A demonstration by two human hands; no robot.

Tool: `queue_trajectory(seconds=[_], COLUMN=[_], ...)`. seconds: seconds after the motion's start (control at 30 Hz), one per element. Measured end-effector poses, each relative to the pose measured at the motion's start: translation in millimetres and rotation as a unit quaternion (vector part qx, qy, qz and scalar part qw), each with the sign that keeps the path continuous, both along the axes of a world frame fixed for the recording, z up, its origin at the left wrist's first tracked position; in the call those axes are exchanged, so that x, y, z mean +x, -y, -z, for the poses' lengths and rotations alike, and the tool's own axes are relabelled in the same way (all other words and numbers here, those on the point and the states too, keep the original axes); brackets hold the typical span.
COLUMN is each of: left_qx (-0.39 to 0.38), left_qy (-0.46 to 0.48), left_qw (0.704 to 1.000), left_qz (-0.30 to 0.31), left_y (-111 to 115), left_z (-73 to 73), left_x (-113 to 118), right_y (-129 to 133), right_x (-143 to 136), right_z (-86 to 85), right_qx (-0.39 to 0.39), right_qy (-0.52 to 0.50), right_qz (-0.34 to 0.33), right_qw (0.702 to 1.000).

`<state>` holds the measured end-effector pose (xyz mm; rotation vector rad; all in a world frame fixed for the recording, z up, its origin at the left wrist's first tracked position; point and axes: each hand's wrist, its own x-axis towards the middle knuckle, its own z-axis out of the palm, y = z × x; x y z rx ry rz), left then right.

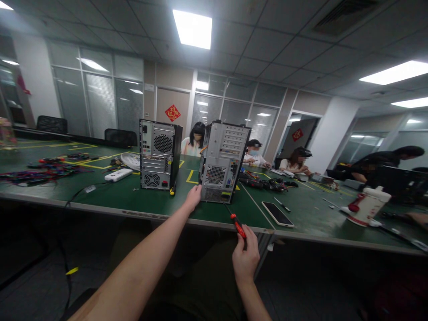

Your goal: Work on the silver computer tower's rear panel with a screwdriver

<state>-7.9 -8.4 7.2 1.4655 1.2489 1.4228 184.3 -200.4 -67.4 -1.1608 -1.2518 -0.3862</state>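
Observation:
A grey computer tower [222, 165] stands upright on the green table, its rear panel with slots, vents and ports facing me. My left hand [194, 199] grips the lower left edge of this tower; some fingers are hidden by it. In my right hand [246, 255] is a screwdriver [238, 226] with a red and black handle, the fingers closed around its end. Its shaft points up and left to the tower's bottom edge; whether the tip touches a screw I cannot tell. A second computer tower [157, 156] stands to the left, a yellow-black tool handle [172, 191] beside it.
A phone [277, 214] and a thin metal tool [281, 204] lie right of the tower. Farther right stands a white cup [368, 207]. Bundled cables [43, 171] and a white power strip [118, 174] lie left. Several people sit across the table, whose front edge [133, 216] runs before me.

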Motion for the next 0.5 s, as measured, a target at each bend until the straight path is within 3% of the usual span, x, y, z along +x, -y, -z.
queue_trajectory(seconds=[0.5], left_qx=[-0.001], left_qy=[-0.005], left_qw=[1.000], left_qz=[-0.003], left_y=[1.4], left_z=[-1.3], left_x=[0.1], right_y=[-0.3], right_x=[0.5], right_z=[-0.1], right_qx=[-0.007], right_qy=[0.023], right_qz=[0.007], right_qw=[1.000])
